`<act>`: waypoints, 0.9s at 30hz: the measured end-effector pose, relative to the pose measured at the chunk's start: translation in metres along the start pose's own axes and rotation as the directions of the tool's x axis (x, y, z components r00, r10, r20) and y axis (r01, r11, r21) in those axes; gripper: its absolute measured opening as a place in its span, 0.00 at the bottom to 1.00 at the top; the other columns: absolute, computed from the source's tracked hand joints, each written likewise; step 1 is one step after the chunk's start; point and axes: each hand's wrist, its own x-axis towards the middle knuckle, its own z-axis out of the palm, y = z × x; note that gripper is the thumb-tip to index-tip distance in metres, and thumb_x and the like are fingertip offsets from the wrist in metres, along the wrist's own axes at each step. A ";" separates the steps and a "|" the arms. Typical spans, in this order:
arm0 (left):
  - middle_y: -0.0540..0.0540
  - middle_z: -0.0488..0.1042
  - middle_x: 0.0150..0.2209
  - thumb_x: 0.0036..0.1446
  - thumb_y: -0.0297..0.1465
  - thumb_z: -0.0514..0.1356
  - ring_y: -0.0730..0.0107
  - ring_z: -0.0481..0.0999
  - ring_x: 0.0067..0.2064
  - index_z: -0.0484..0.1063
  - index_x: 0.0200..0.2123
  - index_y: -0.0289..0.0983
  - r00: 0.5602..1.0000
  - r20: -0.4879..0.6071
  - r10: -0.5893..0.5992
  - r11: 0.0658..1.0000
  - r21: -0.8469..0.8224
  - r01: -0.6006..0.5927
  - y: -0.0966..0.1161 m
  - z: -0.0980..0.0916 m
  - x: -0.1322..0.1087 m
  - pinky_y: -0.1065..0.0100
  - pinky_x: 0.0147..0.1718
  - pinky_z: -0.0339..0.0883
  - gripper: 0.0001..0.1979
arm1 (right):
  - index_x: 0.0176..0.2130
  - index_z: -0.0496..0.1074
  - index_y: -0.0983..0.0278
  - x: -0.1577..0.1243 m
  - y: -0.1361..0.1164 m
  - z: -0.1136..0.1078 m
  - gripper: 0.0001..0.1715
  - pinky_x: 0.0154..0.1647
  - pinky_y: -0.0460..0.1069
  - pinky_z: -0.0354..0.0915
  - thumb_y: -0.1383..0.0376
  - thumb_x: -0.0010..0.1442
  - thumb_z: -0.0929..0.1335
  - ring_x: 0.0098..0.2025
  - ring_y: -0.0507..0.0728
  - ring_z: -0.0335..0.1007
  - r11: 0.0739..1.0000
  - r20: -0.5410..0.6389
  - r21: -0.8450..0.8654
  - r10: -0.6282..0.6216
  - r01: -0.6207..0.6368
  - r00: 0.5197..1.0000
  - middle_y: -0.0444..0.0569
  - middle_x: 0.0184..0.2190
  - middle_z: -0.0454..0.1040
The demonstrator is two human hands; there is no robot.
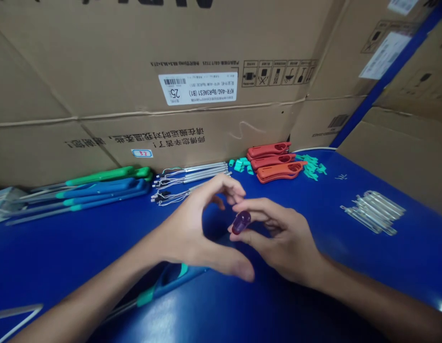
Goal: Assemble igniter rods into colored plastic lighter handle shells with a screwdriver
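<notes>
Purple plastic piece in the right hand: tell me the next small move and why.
Probably close the left hand onto the purple plastic piece to steady it. Only the right hand pinches it, between thumb and fingertips, while the left hand stays open and empty right beside it, apparently not touching.

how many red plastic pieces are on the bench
3. They lie in an overlapping row on the blue bench, against the cardboard box: a red piece at the back, a red piece in the middle, and an orange-red piece at the front. More may be hidden underneath.
</notes>
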 end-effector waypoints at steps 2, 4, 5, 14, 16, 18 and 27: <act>0.46 0.69 0.45 0.35 0.40 0.74 0.59 0.69 0.45 0.63 0.49 0.40 0.996 0.055 -0.075 0.996 0.049 0.072 -0.010 0.000 -0.010 0.62 0.43 0.65 0.37 | 0.46 0.70 0.61 -0.002 0.001 0.000 0.19 0.40 0.45 0.72 0.72 0.55 0.72 0.35 0.52 0.79 1.000 0.004 -0.023 0.006 -0.006 1.000 0.42 0.33 0.80; 0.44 0.69 0.47 0.41 0.36 0.72 0.57 0.69 0.48 0.61 0.52 0.41 0.986 0.073 -0.152 0.976 0.169 0.138 -0.018 0.006 -0.021 0.59 0.47 0.64 0.35 | 0.47 0.68 0.61 -0.003 0.002 0.001 0.17 0.43 0.45 0.72 0.73 0.58 0.69 0.39 0.52 0.79 1.000 0.068 -0.022 -0.017 0.018 0.998 0.43 0.36 0.80; 0.44 0.69 0.47 0.43 0.34 0.70 0.56 0.69 0.49 0.61 0.52 0.41 0.983 0.061 -0.174 0.961 0.229 0.156 -0.021 0.010 -0.027 0.58 0.48 0.63 0.33 | 0.47 0.67 0.62 -0.003 0.002 0.001 0.16 0.44 0.44 0.71 0.73 0.59 0.68 0.41 0.51 0.78 0.999 0.100 -0.011 -0.035 0.037 0.994 0.44 0.37 0.80; 0.50 0.76 0.33 0.59 0.25 0.56 0.70 0.74 0.38 0.73 0.30 0.36 0.990 0.120 -0.077 0.956 0.292 0.039 -0.035 0.017 -0.028 0.67 0.43 0.65 0.07 | 0.50 0.64 0.64 -0.003 0.003 0.002 0.17 0.44 0.44 0.68 0.75 0.61 0.64 0.42 0.50 0.75 0.998 0.191 0.045 -0.051 0.044 0.980 0.46 0.38 0.78; 0.50 0.76 0.31 0.60 0.27 0.56 0.71 0.74 0.36 0.73 0.29 0.36 0.989 0.124 -0.078 0.959 0.279 0.041 -0.037 0.015 -0.028 0.69 0.40 0.65 0.09 | 0.45 0.68 0.65 -0.002 0.002 0.001 0.13 0.43 0.45 0.68 0.75 0.60 0.65 0.39 0.51 0.74 0.998 0.206 0.044 -0.060 0.052 0.977 0.46 0.36 0.77; 0.50 0.76 0.31 0.61 0.29 0.58 0.71 0.74 0.35 0.75 0.30 0.35 0.989 0.118 -0.088 0.956 0.290 0.050 -0.039 0.014 -0.028 0.69 0.38 0.65 0.08 | 0.39 0.71 0.66 -0.001 0.001 0.001 0.07 0.40 0.46 0.68 0.73 0.58 0.69 0.36 0.52 0.73 0.998 0.200 0.019 -0.061 0.059 0.978 0.47 0.33 0.75; 0.52 0.78 0.33 0.60 0.28 0.60 0.72 0.72 0.38 0.77 0.32 0.38 0.989 0.066 -0.133 0.944 0.314 0.106 -0.040 0.017 -0.028 0.67 0.42 0.61 0.06 | 0.30 0.69 0.63 0.001 0.018 0.008 0.09 0.32 0.45 0.63 0.68 0.51 0.74 0.29 0.49 0.68 0.975 0.086 -0.064 0.217 -0.212 0.972 0.40 0.26 0.70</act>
